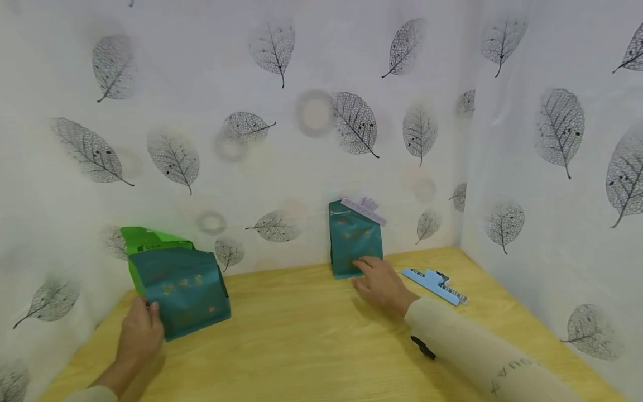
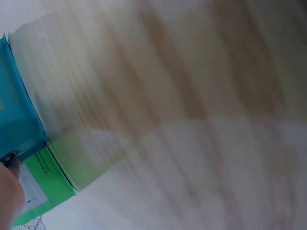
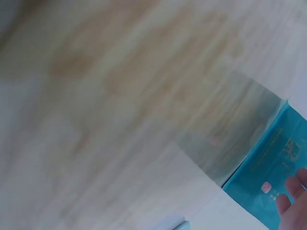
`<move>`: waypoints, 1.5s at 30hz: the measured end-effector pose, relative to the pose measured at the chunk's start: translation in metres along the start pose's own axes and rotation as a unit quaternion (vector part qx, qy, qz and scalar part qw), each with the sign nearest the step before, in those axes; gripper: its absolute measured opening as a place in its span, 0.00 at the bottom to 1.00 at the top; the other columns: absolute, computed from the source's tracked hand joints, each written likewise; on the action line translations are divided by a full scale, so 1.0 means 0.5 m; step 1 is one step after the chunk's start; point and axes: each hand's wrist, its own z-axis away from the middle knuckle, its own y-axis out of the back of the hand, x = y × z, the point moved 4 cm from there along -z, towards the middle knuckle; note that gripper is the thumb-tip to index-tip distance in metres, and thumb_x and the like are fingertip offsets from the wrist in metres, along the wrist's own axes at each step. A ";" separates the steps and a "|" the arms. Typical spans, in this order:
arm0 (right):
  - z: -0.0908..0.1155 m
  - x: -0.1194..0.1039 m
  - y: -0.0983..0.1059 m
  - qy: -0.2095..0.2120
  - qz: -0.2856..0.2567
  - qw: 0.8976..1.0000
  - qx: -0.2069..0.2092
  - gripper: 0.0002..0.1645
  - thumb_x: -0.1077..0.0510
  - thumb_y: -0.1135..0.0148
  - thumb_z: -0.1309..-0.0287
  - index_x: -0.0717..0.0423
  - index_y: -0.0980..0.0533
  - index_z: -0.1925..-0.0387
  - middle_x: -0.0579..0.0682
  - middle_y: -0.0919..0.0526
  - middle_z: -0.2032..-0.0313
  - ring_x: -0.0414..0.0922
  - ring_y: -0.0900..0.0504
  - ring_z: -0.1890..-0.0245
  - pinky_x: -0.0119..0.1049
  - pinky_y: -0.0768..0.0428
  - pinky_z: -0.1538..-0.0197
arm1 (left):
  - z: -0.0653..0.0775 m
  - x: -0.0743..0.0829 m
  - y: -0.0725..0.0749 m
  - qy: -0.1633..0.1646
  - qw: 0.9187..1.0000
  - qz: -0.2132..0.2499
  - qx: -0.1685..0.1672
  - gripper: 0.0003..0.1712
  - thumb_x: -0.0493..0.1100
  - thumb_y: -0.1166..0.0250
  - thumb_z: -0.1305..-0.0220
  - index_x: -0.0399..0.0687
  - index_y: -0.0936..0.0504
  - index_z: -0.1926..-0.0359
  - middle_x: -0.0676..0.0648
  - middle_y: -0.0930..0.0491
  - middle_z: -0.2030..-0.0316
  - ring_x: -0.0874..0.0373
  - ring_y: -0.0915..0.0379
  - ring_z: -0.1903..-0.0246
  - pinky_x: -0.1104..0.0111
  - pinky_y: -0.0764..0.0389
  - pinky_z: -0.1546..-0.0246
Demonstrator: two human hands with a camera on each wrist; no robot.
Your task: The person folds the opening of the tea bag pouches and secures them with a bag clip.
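At the left in the head view, my left hand [image 1: 139, 329] pinches the side edge of a teal pouch [image 1: 188, 290], which is tilted. Behind that pouch a bright green bag [image 1: 150, 240] leans by the wall; the left wrist view shows the green bag [image 2: 50, 184] beside the teal one. A second teal pouch [image 1: 354, 240] stands upright against the back wall, with a lilac clip [image 1: 364, 211] slanting across its top. My right hand [image 1: 384, 285] is at this pouch's lower front, fingers loosely bent; whether the fingertips touch it I cannot tell.
A light blue clip [image 1: 436, 285] lies on the wooden table [image 1: 281, 346], to the right of my right hand. White walls [image 1: 311, 67] with leaf prints rise at the back and sides of the table.
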 end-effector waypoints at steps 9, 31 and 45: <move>0.016 -0.003 -0.004 -0.006 -0.008 1.000 -0.004 0.29 0.42 0.49 0.37 0.53 0.30 0.40 0.52 0.27 0.41 0.52 0.31 0.39 0.53 0.35 0.38 | 0.000 0.046 -0.043 -0.048 0.999 0.021 0.002 0.12 0.36 0.58 0.29 0.27 0.36 0.56 0.33 0.28 0.68 0.39 0.27 0.69 0.51 0.29 0.71; -0.003 -0.040 -0.004 0.047 -0.008 0.999 0.022 0.29 0.43 0.48 0.38 0.55 0.29 0.42 0.55 0.25 0.43 0.54 0.28 0.41 0.61 0.37 0.39 | -0.009 0.149 -0.109 -0.101 0.994 0.048 0.011 0.11 0.36 0.54 0.30 0.28 0.34 0.57 0.33 0.26 0.69 0.37 0.26 0.67 0.48 0.28 0.68; -0.010 -0.092 -0.022 0.059 -0.008 0.998 0.012 0.30 0.40 0.50 0.37 0.54 0.29 0.42 0.53 0.26 0.43 0.50 0.29 0.41 0.53 0.33 0.41 | 0.006 0.188 -0.146 -0.112 0.991 0.076 -0.010 0.10 0.37 0.53 0.29 0.33 0.32 0.56 0.37 0.25 0.67 0.43 0.25 0.66 0.54 0.28 0.69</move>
